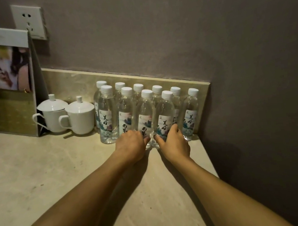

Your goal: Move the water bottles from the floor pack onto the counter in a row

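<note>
On the pale beige, stone-look worktop (37, 167), lightly scuffed and speckled, ten clear plastic water bottles (107, 116) with white caps and printed labels are standing upright in two rows against a low beige stone upstand (74, 81) that is running along the foot of a dull mauve wall (190, 30). The back row of six is sitting just in front of the upstand; the front row of four is sitting just before it. The worktop is ending at the right in a corner, where a second mauve wall is closing it off in shadow.

Both bare forearms are reaching in from the bottom edge. The left hand (130, 146) is curling its fingers round the lower part of the third front bottle (144, 115), and the right hand (174, 141) is gripping the base of the fourth front bottle (165, 116); the two thumbs are lying nearly together between the bottles.

To the left of the bottles, two white ceramic lidded cups (80, 116) with handles are standing side by side. Behind them a folded tent-shaped card stand (5, 75) with a blurred picture is standing, and a white wall socket (29, 21) is showing above it.
</note>
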{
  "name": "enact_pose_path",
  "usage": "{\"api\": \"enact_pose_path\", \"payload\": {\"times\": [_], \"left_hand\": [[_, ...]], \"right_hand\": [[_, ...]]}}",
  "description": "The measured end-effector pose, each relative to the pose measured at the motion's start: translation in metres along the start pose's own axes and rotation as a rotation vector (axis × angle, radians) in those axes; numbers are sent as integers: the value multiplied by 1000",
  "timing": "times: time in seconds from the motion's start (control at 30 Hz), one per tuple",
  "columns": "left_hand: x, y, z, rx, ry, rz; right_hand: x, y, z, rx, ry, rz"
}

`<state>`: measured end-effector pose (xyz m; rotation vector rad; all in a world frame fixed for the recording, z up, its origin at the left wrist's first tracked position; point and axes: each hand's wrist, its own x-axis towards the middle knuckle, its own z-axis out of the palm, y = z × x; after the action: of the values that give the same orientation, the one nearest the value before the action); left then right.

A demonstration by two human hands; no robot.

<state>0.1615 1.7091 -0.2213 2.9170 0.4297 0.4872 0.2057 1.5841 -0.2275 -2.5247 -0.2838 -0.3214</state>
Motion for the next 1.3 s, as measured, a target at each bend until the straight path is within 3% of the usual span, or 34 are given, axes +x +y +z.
{"api": "enact_pose_path", "payload": {"times": [0.57, 1.3], "left_hand": [[8, 6, 0, -3, -78, -57], [11, -1, 8, -26, -58, 19]], "right_hand": [[2, 0, 3, 19, 11, 11], [5, -1, 2, -12, -32, -26]]}}
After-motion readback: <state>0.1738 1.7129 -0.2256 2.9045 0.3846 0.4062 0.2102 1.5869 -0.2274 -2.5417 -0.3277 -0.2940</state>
